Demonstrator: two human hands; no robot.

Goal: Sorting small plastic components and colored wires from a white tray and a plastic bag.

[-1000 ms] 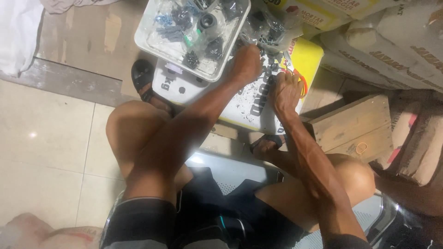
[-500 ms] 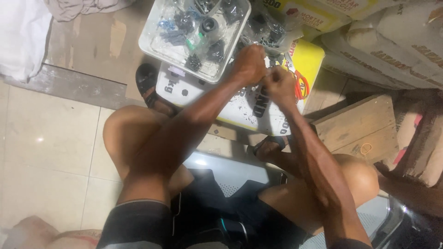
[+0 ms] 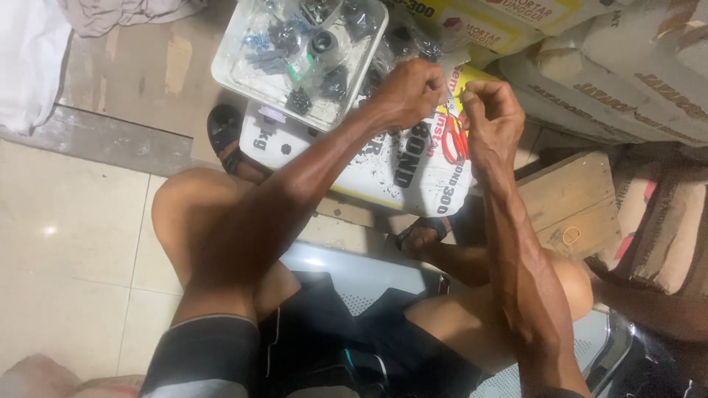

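Plastic tray [image 3: 228, 74] of bagged black fittings sits just left of the hands. Head view: left hand [image 3: 409, 92] fisted, right hand [image 3: 490, 118] pinched, nearly touching over the white sack [image 3: 413, 177]; whatever small piece they grip is hidden. Red bands [image 3: 451, 144] lie beneath. Most bags appear filled; work ongoing, by my judgement.

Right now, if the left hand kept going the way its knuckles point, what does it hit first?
Probably the right hand, close beside the left hand above the white and yellow printed sack; depth is unclear.
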